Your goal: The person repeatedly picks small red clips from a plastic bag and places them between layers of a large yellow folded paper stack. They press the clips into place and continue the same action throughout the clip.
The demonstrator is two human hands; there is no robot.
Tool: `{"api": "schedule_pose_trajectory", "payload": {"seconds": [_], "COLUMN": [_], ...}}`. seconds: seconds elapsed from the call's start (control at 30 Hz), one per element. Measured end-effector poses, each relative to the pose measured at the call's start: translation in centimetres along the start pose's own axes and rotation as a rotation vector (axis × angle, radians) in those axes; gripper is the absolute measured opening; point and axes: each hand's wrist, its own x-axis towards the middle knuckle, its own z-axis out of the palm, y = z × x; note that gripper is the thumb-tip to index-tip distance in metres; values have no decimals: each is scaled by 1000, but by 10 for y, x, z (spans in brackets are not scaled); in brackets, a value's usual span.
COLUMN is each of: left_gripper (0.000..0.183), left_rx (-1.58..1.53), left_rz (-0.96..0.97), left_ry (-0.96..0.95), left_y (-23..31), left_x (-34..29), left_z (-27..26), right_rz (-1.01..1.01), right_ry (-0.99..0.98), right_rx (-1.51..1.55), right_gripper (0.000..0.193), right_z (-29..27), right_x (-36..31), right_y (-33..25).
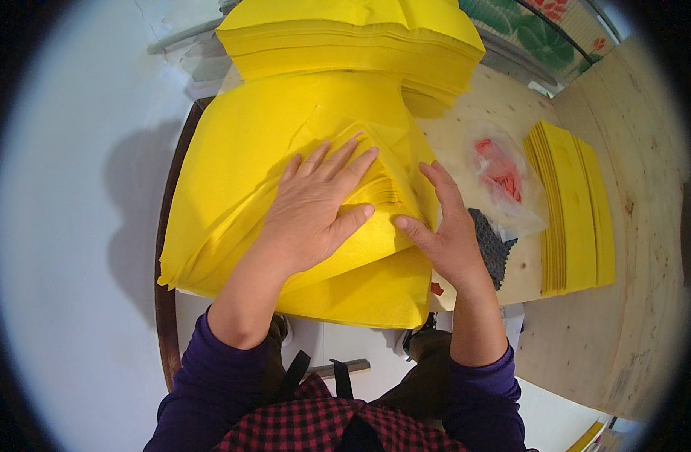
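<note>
Yellow cloth sheets [240, 162] lie layered across the table in front of me, with a folded part whose pleated layers show near the middle. My left hand [315, 200] rests on this fold, palm down with its fingers spread. At the right edge of the cloth is my right hand [447, 230], its thumb pointing in over the fold and its fingers stretched along the edge. The thumb and fingers stand apart. Whether the right fingertips touch the cloth I cannot tell.
A thick stack of yellow cloth [353, 45] stands at the far side. To the right lie a clear plastic bag [530, 203] with red pieces, a dark grey textured cloth [494, 248] and folded yellow bundles [571, 211]. A wooden panel [624, 331] borders the right side.
</note>
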Motion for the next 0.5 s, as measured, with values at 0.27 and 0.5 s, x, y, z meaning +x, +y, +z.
{"api": "schedule_pose_trajectory", "payload": {"seconds": [0.27, 0.5], "left_gripper": [69, 68], "left_rx": [15, 13], "left_rz": [10, 7], "left_ry": [5, 7], "left_y": [1, 0], "left_x": [-2, 0], "left_z": [-1, 1], "right_rz": [-49, 17], "right_ry": [-186, -26], "right_rx": [-176, 45], "right_gripper": [98, 94], "right_z": [-23, -10], "right_x": [-7, 2], "right_y": [-10, -2]}}
